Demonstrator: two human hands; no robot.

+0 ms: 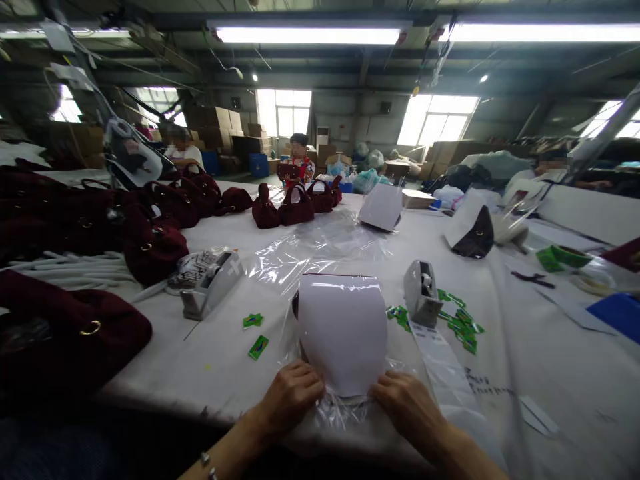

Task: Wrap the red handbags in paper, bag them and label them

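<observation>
In front of me on the white table lies a bag wrapped in a curved white paper sheet, inside a clear plastic bag. A little dark fabric shows at the sheet's left edge; the rest of the contents is hidden. My left hand is closed on the plastic at the near left corner. At the near right corner my right hand pinches the plastic too. Between the hands the plastic is crumpled. Two tape dispensers stand nearby, a grey one to the left and another to the right.
Maroon handbags crowd the left side. Small green packets lie scattered by the right dispenser. Flat clear plastic bags spread beyond the wrapped one. A strip of printed labels runs down at right. Other people sit across the table.
</observation>
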